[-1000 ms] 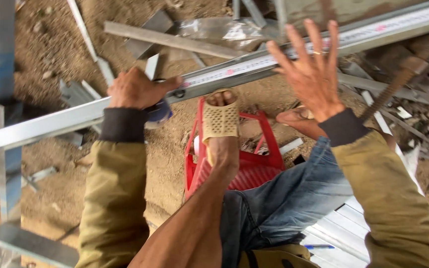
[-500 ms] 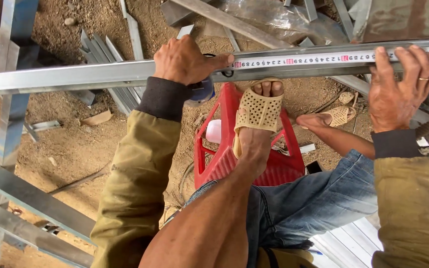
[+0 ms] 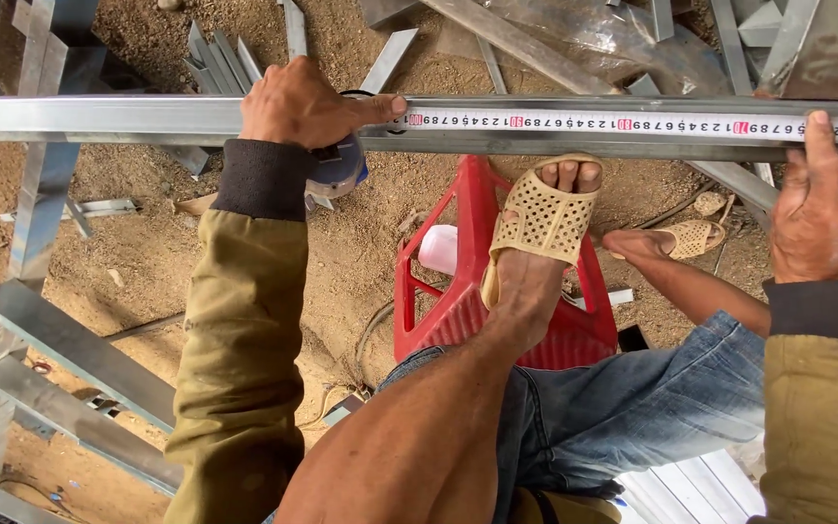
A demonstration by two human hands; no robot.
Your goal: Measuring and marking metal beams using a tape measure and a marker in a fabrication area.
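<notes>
We see the left hand [image 3: 307,102] curled over the long metal bar [image 3: 128,116], thumb stretched flat along the white measuring tape [image 3: 623,123] and pinning it down; the tape's blue-grey case [image 3: 339,167] hangs just under that hand. Over at the far end, the right hand [image 3: 821,209] hooks its fingers [image 3: 815,136] over the bar's top edge, bent and gripping, fingertips resting on the tape. The bar runs level across our view, left to right, its long axis crosswise, and the tape lies flat along it. Below, a sandalled foot [image 3: 540,228] rests on a red plastic stool [image 3: 458,301] on the dirt ground [image 3: 147,252]
</notes>
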